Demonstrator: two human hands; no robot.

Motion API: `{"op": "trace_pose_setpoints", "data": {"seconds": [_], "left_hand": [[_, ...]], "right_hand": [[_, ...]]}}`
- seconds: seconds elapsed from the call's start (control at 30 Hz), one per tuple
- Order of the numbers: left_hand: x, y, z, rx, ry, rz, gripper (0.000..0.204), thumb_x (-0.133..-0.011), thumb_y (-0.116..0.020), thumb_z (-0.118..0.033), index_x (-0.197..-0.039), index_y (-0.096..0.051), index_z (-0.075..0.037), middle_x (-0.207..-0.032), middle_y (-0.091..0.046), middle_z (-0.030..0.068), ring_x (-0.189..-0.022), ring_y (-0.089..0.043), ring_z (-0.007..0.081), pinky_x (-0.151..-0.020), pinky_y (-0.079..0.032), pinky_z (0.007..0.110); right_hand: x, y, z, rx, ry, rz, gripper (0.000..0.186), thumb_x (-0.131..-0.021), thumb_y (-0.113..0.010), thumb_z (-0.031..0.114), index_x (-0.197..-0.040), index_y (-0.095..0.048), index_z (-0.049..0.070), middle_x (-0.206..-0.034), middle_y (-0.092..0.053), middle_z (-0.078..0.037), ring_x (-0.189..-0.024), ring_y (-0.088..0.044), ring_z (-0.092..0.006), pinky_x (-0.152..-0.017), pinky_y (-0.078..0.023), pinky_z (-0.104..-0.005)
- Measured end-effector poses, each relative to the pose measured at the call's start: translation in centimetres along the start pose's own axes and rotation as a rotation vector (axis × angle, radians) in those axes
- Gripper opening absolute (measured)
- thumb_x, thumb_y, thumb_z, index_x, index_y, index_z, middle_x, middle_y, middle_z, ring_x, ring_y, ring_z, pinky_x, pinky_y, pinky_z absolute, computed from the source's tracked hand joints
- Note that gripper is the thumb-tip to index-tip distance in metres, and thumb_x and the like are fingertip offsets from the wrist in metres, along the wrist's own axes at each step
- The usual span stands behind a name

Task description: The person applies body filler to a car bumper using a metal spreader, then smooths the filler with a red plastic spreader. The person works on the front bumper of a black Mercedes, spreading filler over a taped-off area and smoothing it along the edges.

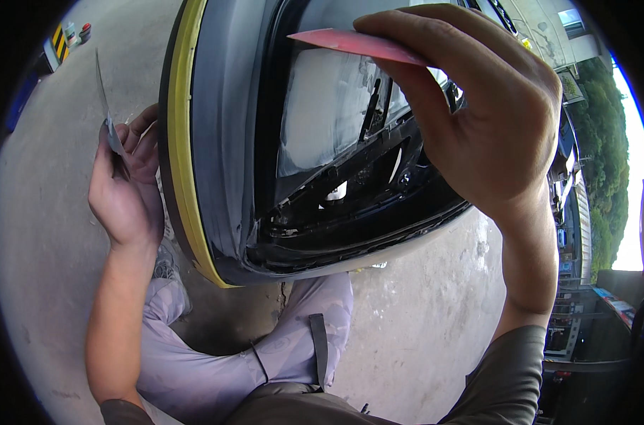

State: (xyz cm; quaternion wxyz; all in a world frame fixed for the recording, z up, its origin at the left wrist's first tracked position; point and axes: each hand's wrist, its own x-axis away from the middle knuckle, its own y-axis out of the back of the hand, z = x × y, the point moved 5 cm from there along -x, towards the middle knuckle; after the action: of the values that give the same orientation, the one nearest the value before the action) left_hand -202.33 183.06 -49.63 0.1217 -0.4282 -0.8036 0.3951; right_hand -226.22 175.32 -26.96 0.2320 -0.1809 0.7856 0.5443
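My right hand [492, 106] is raised over the upper part of a vehicle body part. Between its thumb and fingers it pinches a thin, flat red piece [364, 47], seen nearly edge-on and tapering to a point on the left. My left hand [130, 180], to the left of the body part, holds a thin dark grey sheet [113, 138] upright, also almost edge-on. Grey and black surfaces make up the vehicle body part [226, 142], with yellow masking tape [183, 142] along its left edge. Whitish smears cover the glass-like panel [318, 106] inside its black frame.
Below the body part, my legs in light purple trousers [208, 368] are bent on the concrete floor [414, 319]. A black-and-yellow striped post [59, 44] and small bottles [70, 34] stand at the far left. Buildings and a wooded hill [602, 156] show on the right.
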Motion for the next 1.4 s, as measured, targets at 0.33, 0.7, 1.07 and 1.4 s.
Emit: {"op": "trace_pose_setpoints", "data": {"seconds": [0.33,0.7,1.07,1.4], "left_hand": [[0.4,0.1,0.1,0.135,0.056,0.038,0.036,-0.110,-0.031,-0.029,-0.108,-0.054,-0.001,-0.137,-0.053,0.0330,-0.125,-0.059,0.0358,-0.108,-0.047,0.043],[0.2,0.3,0.3,0.130,0.044,0.077,0.033,-0.110,-0.036,-0.028,-0.106,-0.055,-0.001,-0.135,-0.055,0.0314,-0.119,-0.062,0.0328,-0.103,-0.050,0.039],[0.3,-0.3,-0.3,-0.008,-0.005,-0.005,0.035,-0.109,-0.037,-0.031,-0.103,-0.057,-0.003,-0.131,-0.059,0.0310,-0.122,-0.061,0.0364,-0.107,-0.048,0.043],[0.7,-1.2,-0.3,-0.048,0.020,-0.215,0.036,-0.109,-0.032,-0.029,-0.105,-0.057,-0.003,-0.136,-0.056,0.0318,-0.124,-0.060,0.0370,-0.109,-0.045,0.044]], "right_hand": [[4.8,-1.7,2.4,-0.025,0.196,0.043,0.036,-0.071,-0.081,0.014,-0.106,-0.078,0.005,-0.094,-0.076,-0.012,-0.089,-0.076,-0.0267,-0.074,-0.065,-0.0361],[4.0,0.7,2.5,-0.061,0.208,0.075,0.033,-0.075,-0.079,0.013,-0.107,-0.078,0.003,-0.093,-0.076,-0.013,-0.087,-0.076,-0.0261,-0.075,-0.065,-0.0374],[0.2,-0.8,1.2,0.219,0.116,0.097,0.022,-0.083,-0.081,0.005,-0.104,-0.079,0.004,-0.094,-0.077,-0.012,-0.082,-0.077,-0.0263,-0.069,-0.064,-0.0314],[4.8,-2.0,4.6,0.014,0.133,0.021,0.040,-0.065,-0.079,0.006,-0.105,-0.078,0.001,-0.089,-0.075,-0.013,-0.079,-0.075,-0.0255,-0.065,-0.065,-0.0331]]}}
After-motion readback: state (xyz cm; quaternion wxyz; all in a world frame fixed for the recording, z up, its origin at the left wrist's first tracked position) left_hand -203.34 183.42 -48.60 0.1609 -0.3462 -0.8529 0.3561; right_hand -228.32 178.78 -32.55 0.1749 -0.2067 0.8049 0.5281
